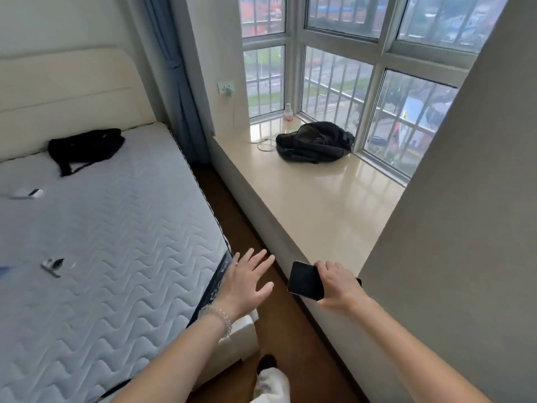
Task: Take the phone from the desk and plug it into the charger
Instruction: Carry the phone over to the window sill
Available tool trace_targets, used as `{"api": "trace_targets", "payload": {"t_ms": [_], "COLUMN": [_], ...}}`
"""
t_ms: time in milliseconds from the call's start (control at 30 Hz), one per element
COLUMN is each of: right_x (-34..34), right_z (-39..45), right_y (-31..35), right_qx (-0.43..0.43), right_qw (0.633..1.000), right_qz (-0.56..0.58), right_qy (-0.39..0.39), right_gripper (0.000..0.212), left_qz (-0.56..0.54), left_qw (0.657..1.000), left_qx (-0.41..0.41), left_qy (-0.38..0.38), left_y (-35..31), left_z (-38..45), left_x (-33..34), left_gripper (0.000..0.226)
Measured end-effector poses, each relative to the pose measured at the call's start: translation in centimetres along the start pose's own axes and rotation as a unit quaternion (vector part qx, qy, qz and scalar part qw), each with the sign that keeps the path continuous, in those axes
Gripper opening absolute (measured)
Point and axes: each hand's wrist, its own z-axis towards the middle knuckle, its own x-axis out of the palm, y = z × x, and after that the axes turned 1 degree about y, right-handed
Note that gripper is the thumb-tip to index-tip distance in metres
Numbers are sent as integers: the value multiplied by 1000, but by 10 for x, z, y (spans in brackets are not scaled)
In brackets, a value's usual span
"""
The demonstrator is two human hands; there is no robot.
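Right hand (338,286) grips dark phone (305,280) beside window ledge (319,205). Left hand (247,282) empty, fingers spread, over mattress (116,228) corner.

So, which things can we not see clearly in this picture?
- Black phone, head view: its near end is covered by the right hand.
- White cable on the sill: its free end is too small.
- White wall charger: too small for detail.
- Desk: out of frame.

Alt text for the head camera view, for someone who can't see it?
A right hand holds a black phone; the left hand is open and empty. Ahead, a white cable lies on the windowsill beside a black bag.
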Motion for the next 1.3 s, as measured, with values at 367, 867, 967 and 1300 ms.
{"api": "trace_targets", "payload": {"t_ms": [367,867,967,1300], "right_x": [-73,-80,-85,-122], "right_z": [191,405,457,592], "right_y": [2,-25,-42,-84], "right_qx": [-28,-78,-98,-124], "right_qw": [998,996,994,991], "right_qz": [-25,-27,-31,-18], "right_qy": [-45,28,43,49], "right_gripper": [58,54,54,53], "left_qz": [9,-16,-18,-26], "left_qw": [998,993,989,977], "left_qx": [-9,-113,-145,-211], "left_qy": [-69,-39,-36,-34], "left_y": [106,190,206,244], "left_z": [162,311,353,466], "left_x": [-45,-26,-27,-48], "left_gripper": [57,53,54,53]}}
